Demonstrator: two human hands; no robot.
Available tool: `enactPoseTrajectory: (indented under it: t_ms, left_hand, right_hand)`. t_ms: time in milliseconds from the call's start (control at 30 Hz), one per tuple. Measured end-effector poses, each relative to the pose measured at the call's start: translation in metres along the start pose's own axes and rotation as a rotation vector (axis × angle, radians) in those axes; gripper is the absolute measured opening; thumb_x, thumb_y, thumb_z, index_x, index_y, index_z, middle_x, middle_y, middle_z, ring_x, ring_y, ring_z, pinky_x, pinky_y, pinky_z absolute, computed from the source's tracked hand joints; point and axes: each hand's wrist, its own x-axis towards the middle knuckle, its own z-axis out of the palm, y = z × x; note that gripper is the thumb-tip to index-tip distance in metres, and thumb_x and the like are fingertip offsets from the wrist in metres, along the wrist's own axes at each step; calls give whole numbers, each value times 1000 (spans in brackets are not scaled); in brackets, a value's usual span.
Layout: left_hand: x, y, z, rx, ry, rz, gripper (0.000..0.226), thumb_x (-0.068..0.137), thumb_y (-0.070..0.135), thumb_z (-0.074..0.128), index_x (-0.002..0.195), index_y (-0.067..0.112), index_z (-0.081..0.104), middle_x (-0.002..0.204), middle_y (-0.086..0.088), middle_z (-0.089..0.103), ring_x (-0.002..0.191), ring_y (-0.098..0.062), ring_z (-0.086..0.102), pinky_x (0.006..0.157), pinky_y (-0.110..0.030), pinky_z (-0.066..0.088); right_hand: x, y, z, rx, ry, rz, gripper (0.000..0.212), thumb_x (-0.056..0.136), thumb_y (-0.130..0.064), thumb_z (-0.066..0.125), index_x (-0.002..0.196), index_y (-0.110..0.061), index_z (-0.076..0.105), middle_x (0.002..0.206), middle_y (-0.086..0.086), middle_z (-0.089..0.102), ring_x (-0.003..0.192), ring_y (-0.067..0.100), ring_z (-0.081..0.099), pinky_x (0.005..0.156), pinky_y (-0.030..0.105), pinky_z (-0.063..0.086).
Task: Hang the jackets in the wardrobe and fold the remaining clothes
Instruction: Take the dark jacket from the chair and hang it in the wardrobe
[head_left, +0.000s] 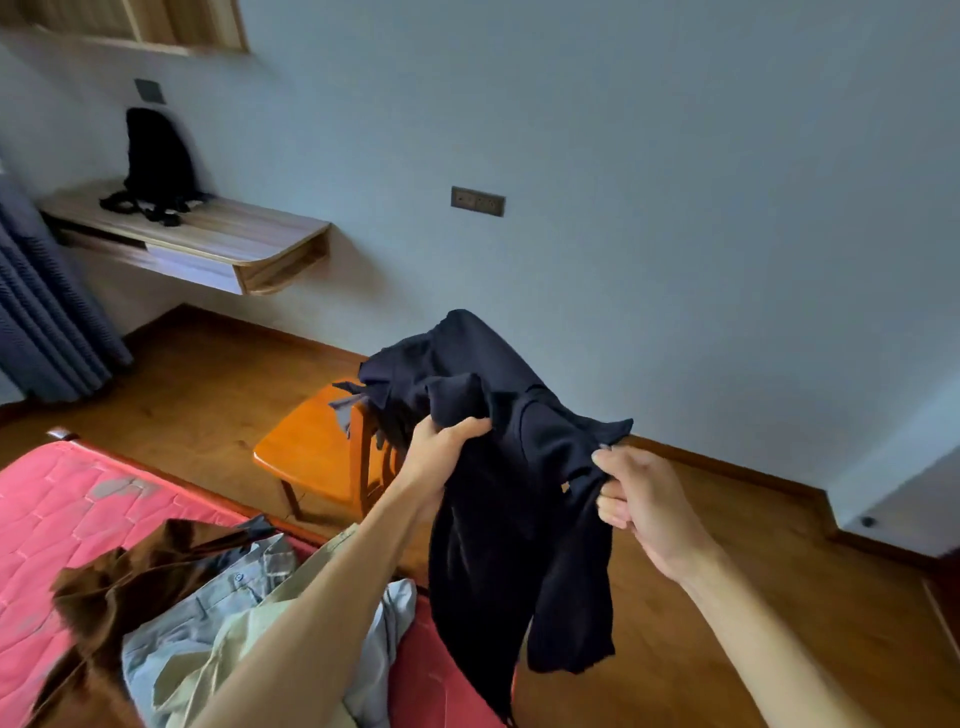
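Lower left, on the pink mattress (104, 509): heap of brown, grey and beige clothes (208, 613); mid-frame, held aloft, dark navy garment (519, 545), left hand (441, 452) fisted in its bunched top, right hand (644, 499) pinching one edge; could slip from so slight a pinch; behind, orange wooden chair (306, 447), apt to snag it.

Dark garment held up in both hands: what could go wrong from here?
1. The right hand pinches only an edge of the dark garment while the left hand grips a bunch, so it may slip or fold crooked.
2. Its cloth hangs close by the chair and could snag there.
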Motion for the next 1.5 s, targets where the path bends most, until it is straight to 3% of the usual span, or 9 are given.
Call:
enactPoseTrajectory:
  t_ms: [167, 333, 667, 767, 900, 1000, 1167, 1333, 1500]
  left_hand:
    - [-41, 20, 59, -31, -181, 65, 26, 90, 21, 72, 113, 9, 69, 104, -13, 76, 95, -28, 74, 89, -47, 59]
    - [-72, 29, 101, 200, -315, 189, 41, 97, 48, 57, 107, 11, 72, 102, -8, 77, 99, -20, 74, 97, -45, 56]
    - [-68, 66, 100, 235, -566, 172, 100, 77, 85, 28, 141, 12, 50, 140, -9, 58, 126, -18, 58, 115, -39, 39]
    - [-59, 52, 81, 82, -606, 149, 81, 88, 73, 31, 130, 9, 59, 128, -11, 67, 120, -21, 64, 104, -39, 49]
    - [-41, 2, 47, 188, -459, 223, 47, 88, 46, 62, 135, 39, 58, 147, 4, 54, 136, -16, 50, 107, -37, 44]
    - [-19, -35, 45, 605, -242, 363, 81, 91, 15, 68, 145, 59, 27, 166, 6, 17, 151, -16, 22, 116, -35, 34]
    - [0, -45, 96, 1068, 161, 576, 101, 90, 32, 69, 160, 26, -3, 167, -5, -14, 154, -30, 1, 122, -54, 20]
    - [2, -34, 147, 1259, 233, 732, 85, 87, 28, 66, 158, 19, 19, 167, -10, 13, 153, -30, 13, 122, -52, 11]
    - [-15, -12, 182, 762, 0, 848, 54, 72, -6, 44, 117, 16, 65, 115, 0, 70, 109, -20, 63, 95, -37, 51]
  right_hand:
    - [-47, 3, -19, -428, 117, -47, 13, 96, -17, 61, 109, -13, 61, 73, 3, 65, 64, 11, 62, 69, 31, 54]
    - [-67, -4, -10, -469, 39, -146, 95, 76, -36, 83, 151, -37, 24, 131, -19, 53, 116, 0, 57, 95, 24, 50]
    - [-39, -41, -13, -326, 363, -348, 20, 95, -15, 63, 113, -22, 68, 100, -15, 73, 94, -2, 67, 80, 22, 53]
    - [-47, -50, -31, -325, 384, -434, 21, 95, -7, 62, 110, -19, 71, 99, -15, 74, 96, -1, 67, 83, 17, 52]
    - [-62, -67, -69, -254, 544, -533, 27, 93, -1, 61, 106, -22, 72, 97, -21, 73, 96, -5, 66, 84, 15, 51]
    - [-78, -85, -90, -185, 560, -598, 34, 94, 2, 59, 99, -30, 69, 91, -25, 73, 90, -6, 66, 81, 11, 48]
    - [-111, -105, -113, -64, 498, -800, 39, 85, 2, 60, 94, -34, 73, 88, -18, 74, 88, 4, 67, 81, 19, 53]
    - [-141, -119, -146, 118, 507, -986, 36, 79, -5, 55, 92, -32, 76, 87, -15, 73, 87, 9, 65, 80, 23, 51]
    - [-151, -124, -224, 218, 816, -967, 25, 75, -11, 49, 70, -27, 67, 67, -16, 60, 73, 11, 51, 67, 23, 41]
